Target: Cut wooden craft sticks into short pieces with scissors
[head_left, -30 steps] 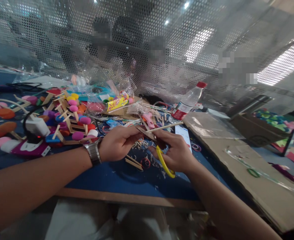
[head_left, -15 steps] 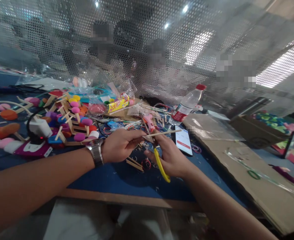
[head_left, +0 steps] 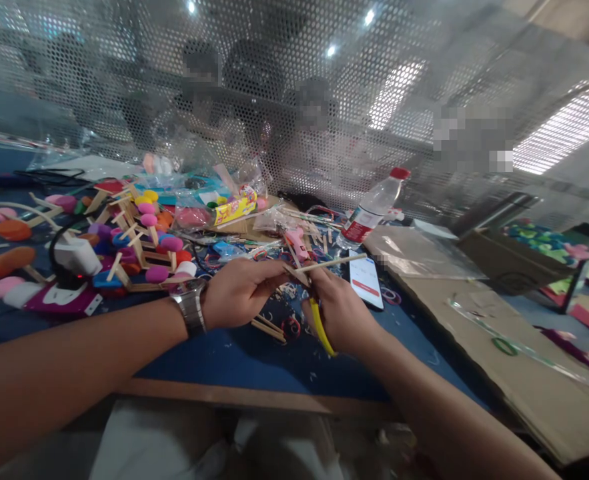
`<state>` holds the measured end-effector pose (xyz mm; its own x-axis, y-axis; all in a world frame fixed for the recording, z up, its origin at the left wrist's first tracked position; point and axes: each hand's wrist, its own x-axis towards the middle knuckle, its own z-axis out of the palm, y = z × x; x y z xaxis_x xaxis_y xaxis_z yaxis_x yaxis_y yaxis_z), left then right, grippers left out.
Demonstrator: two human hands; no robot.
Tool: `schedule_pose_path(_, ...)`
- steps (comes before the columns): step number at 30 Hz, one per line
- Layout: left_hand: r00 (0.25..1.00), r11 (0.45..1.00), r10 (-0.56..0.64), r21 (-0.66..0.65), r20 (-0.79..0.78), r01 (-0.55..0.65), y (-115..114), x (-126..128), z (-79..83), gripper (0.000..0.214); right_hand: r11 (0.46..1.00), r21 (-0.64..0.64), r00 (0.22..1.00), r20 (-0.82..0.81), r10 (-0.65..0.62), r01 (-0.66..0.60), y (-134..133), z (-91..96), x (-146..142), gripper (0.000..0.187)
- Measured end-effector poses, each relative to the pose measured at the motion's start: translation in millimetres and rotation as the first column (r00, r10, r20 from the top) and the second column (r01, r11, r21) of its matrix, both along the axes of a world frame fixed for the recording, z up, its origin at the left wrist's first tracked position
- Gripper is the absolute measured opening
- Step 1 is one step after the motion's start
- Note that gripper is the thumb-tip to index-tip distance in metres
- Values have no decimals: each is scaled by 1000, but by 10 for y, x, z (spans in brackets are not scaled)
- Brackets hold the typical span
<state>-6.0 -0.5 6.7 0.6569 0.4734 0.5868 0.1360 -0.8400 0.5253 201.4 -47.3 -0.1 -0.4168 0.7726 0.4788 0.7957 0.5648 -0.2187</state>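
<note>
My left hand (head_left: 237,290) pinches one end of a thin wooden stick (head_left: 334,263) and holds it level above the blue table (head_left: 254,360). A metal watch sits on that wrist. My right hand (head_left: 341,310) is closed round yellow-handled scissors (head_left: 319,325), whose blades meet the stick near my left fingertips. Short cut stick pieces (head_left: 269,328) lie on the blue surface just under both hands. A phone (head_left: 365,281) with a lit white screen lies flat right of my right hand.
A heap of wooden-stick frames with coloured foam discs (head_left: 139,233) fills the left. A white plug block (head_left: 77,257), plastic bags, a red-capped bottle (head_left: 374,207), a cardboard sheet (head_left: 499,347) and a box of foam shapes (head_left: 524,257) lie around. People sit behind a perforated screen.
My right hand has turned and closed the scissors onto the stick near my left fingers. The stick's free end has dipped, then risen slightly. My left hand has barely moved.
</note>
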Motion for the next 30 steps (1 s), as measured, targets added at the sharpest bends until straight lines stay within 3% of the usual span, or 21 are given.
schedule_pose_path(5,1000,1000,12,11,24,-12,8,5,-17,29,999,33,1000,5,-17,17,-24,41,-15,29)
schedule_pose_path(11,998,998,66,-1,2,-66,27,-7,-25,26,997,77,999,-10,-31,31,-23,85,-52,10)
schedule_pose_path(18,999,1000,13,-23,-52,-14,7,-5,-3,27,989,149,1000,12,-11,9,-25,63,-37,3)
schedule_pose_path(23,998,999,53,2,-28,-53,6,-3,-29,27,992,128,998,66,-14,5,-39,50,-14,16)
schedule_pose_path(30,998,998,59,7,-34,-59,-10,-5,-32,28,993,113,995,99,-22,10,-58,101,-12,17)
